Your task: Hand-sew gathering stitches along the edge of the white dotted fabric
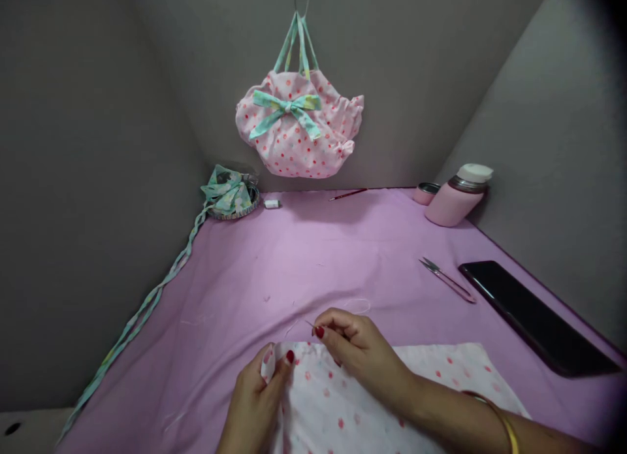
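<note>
White fabric with red and pink dots (337, 402) lies across the front of the lilac cloth. My left hand (257, 395) pinches its upper left corner between thumb and fingers. Just above the fabric's top edge, my right hand (360, 349) holds a thin needle (309, 324) between thumb and forefinger, its tip pointing up and left. A fine white thread (291, 327) shows faintly near the needle, and a loop of it curves behind the right hand.
Pink thread snips (448, 281) and a black phone (533, 317) lie at right. Behind them stand a pink bottle (453, 202) and a small pink cup (426, 193). A dotted bag (298, 150) hangs at the back. A basket (232, 213) with green fabric and a thread spool (272, 204) sit back left.
</note>
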Available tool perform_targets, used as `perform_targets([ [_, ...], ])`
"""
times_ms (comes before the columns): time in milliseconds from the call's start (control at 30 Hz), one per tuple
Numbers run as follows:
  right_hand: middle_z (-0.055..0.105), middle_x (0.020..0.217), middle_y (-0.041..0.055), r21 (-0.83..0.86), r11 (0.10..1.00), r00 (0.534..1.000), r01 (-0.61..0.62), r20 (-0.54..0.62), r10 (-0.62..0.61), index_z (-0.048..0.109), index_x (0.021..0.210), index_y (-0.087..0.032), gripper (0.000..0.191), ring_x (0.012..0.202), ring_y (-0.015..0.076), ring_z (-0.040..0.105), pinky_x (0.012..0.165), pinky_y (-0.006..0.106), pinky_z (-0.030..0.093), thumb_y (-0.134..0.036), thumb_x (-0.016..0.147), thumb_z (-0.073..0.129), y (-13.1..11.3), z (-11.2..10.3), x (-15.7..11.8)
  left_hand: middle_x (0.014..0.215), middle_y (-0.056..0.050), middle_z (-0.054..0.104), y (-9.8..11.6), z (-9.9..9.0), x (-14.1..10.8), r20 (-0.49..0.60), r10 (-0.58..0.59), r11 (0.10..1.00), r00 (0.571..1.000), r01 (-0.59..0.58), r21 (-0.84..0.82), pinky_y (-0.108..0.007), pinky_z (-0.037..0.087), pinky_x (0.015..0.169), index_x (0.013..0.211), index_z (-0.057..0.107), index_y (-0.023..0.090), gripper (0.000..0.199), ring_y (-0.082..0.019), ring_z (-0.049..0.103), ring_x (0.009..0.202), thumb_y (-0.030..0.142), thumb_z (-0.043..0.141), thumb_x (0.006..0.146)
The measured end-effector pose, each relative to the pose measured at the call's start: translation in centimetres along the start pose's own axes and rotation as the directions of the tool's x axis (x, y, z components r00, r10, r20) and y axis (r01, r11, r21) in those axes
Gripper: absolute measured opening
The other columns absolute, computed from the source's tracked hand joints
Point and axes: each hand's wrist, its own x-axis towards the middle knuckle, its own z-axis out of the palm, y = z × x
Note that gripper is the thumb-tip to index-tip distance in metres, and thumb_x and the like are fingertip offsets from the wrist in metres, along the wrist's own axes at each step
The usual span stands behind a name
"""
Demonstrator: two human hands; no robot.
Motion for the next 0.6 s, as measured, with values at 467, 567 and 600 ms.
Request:
perform_targets([
  [467, 0.047, 0.063, -0.0034, -0.239, 0.965, 0.989, 0.103, 0.124, -0.075, 0.048, 0.074, -0.018, 0.020, 0.058, 0.0087, 0.045, 0.056, 0.019, 0.035, -0.018, 0.090, 0.036, 1.6, -0.6, 0.0, 0.055, 0.006, 0.032, -0.2, 0.3, 0.0, -0.044, -0.040, 0.998, 0.998, 0.042, 0.048, -0.020, 0.033, 0.046, 0.058, 0.036, 0.022, 0.031, -0.011, 0.032, 0.051, 0.039, 0.054, 0.078],
  [567, 0.052, 0.064, -0.0031, -0.332, 0.934, 0.979, 0.135, 0.190, -0.074, 0.054, 0.078, -0.019, 0.020, 0.057, 0.0089, 0.047, 0.056, 0.019, 0.036, -0.017, 0.089, 0.037, 1.9, -0.6, -0.2, 0.056, 0.005, 0.035, -0.5, 0.3, -0.1, -0.053, -0.022, 0.999, 0.998, 0.024, 0.047, -0.020, 0.035, 0.047, 0.059, 0.040, 0.021, 0.030, -0.011, 0.034, 0.051, 0.040, 0.054, 0.078],
  [600, 0.053, 0.066, -0.0023, -0.360, 0.920, 0.978, 0.153, 0.188, -0.089, 0.054, 0.078, -0.019, 0.020, 0.059, 0.0094, 0.048, 0.058, 0.020, 0.037, -0.016, 0.089, 0.038, 2.0, -0.6, -0.3, 0.056, 0.005, 0.036, -0.6, 0.3, -0.1, -0.053, -0.014, 0.999, 0.998, 0.016, 0.046, -0.020, 0.035, 0.047, 0.060, 0.042, 0.020, 0.030, -0.011, 0.035, 0.052, 0.041, 0.054, 0.078],
])
